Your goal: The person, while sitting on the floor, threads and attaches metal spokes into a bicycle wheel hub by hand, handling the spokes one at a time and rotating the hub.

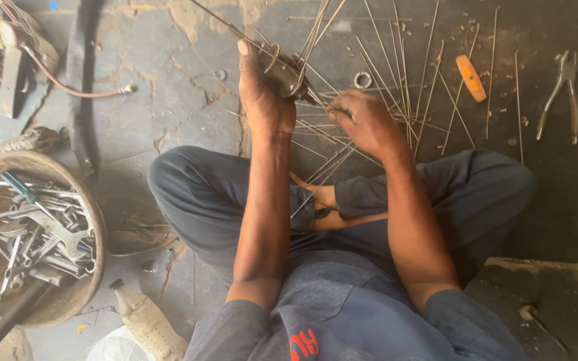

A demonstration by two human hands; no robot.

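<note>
Person sits cross-legged on the floor, lacing spokes into a wheel hub (287, 75), held up over the knees. Left hand (262, 100) is wrapped round the hub; right hand (362, 120) pinches a spoke (316, 130) w/ fingertips. Looks like mid-lacing: next spoke end prob. needs lining up w/ a free flange hole. Pliers (560, 93) lie well apart.

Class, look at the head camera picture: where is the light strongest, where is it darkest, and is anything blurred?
Head view: daylight is brightest on the cracked floor at upper left; the right side around the pliers lies in dim shade; the left hand and right hand on the wheel hub are sharp; thin spokes look faint, and edges bend slightly.
</note>
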